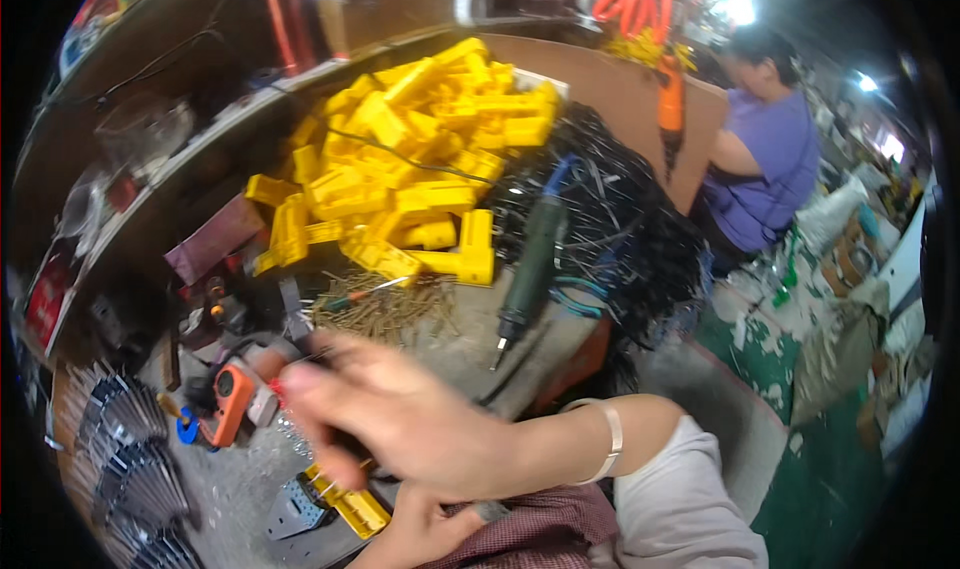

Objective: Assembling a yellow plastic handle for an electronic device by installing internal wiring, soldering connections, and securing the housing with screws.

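My right hand (390, 419), with a light bracelet at the wrist, reaches left across the near workbench. Motion smears its fingers, so I cannot make out whether they are open or closed, or what the dark shape under them is. Below it my left hand (430, 529) shows at the lower edge, thumb over a maroon checked cloth (540, 534); its other fingers are hidden. Close to that hand lies a yellow plastic casing (360, 512), touching a grey metal plate with holes (297, 507). An orange device (232, 406) sits just left of my right hand.
Yellow plastic parts (400, 149) are heaped at the back, beside black strips (620, 219). A dark green power screwdriver (530, 269) lies near long screws (390, 309). Dark metal pieces (125, 429) are stacked at left. An orange tool (670, 99) hangs near a person in purple (770, 159).
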Available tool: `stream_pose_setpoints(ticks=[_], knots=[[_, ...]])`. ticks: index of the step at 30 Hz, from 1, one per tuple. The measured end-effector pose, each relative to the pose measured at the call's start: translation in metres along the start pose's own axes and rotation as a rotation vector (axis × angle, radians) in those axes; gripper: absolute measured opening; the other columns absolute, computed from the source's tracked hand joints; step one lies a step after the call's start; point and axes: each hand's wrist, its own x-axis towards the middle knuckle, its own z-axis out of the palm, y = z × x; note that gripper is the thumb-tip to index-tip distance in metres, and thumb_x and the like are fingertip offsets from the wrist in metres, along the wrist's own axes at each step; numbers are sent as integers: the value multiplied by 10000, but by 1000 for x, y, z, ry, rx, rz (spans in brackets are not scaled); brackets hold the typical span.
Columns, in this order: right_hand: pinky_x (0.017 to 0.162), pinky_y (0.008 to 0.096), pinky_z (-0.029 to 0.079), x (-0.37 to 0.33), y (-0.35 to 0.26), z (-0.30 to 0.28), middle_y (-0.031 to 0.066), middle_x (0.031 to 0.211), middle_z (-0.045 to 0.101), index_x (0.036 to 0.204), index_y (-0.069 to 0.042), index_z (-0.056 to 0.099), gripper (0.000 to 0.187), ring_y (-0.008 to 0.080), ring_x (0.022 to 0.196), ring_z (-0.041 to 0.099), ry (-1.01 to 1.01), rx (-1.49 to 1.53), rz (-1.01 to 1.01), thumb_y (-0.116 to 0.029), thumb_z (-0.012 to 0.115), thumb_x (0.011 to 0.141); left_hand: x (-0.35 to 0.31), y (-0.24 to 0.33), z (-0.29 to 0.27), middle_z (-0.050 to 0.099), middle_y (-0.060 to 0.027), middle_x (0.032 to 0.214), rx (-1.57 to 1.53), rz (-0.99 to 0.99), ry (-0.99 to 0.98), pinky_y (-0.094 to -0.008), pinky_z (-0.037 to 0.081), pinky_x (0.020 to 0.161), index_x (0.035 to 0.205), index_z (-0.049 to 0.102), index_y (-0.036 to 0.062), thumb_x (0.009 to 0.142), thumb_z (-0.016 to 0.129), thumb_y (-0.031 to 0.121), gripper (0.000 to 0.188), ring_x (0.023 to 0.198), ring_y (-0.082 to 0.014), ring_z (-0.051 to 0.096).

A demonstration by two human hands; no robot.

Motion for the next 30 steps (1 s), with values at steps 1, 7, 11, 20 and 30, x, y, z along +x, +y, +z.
stream_pose_setpoints(ticks=[1, 7, 11, 20, 30], knots=[[512, 188, 376, -4, 9, 2, -11, 663, 469, 1222, -23, 465, 327, 64, 534, 466, 18, 93, -27, -272, 437, 1013, -4, 5, 3, 537, -200, 1275, -6, -41, -55, -437, 375, 1044, 1268, 447, -60, 843, 678, 149, 527, 1172, -297, 546], [484, 175, 352, -36, 12, 17, -21, 695, 442, 1321, -72, 395, 356, 51, 524, 443, 38, 310, -40, -281, 391, 1032, -24, 22, -18, 508, -166, 1330, 221, -220, -347, -285, 425, 953, 1393, 405, 89, 847, 680, 231, 627, 1206, -204, 508], [586, 259, 402, -36, 85, 35, 19, 796, 528, 1294, -115, 443, 368, 140, 633, 488, -102, 388, 12, -275, 516, 971, -7, 19, -23, 587, -208, 1209, 110, 164, -438, -397, 481, 911, 1206, 588, 79, 707, 724, 170, 525, 1107, -296, 590], [440, 186, 403, -54, 16, -19, 11, 764, 527, 1362, -85, 367, 390, 50, 498, 487, -68, 141, -14, -270, 421, 1024, -87, 17, -43, 595, -77, 1033, 122, -357, 27, -229, 464, 726, 1337, 447, 25, 860, 581, -9, 497, 853, -133, 569], [1106, 448, 276, -49, 63, -81, 241, 1404, 403, 1392, 37, 374, 672, 384, 1323, 370, 338, -1524, -400, -232, 672, 853, -65, 34, -42, 574, -67, 642, 1409, 28, 128, -392, 456, 487, 910, 625, 80, 690, 622, 56, 221, 526, -264, 580]])
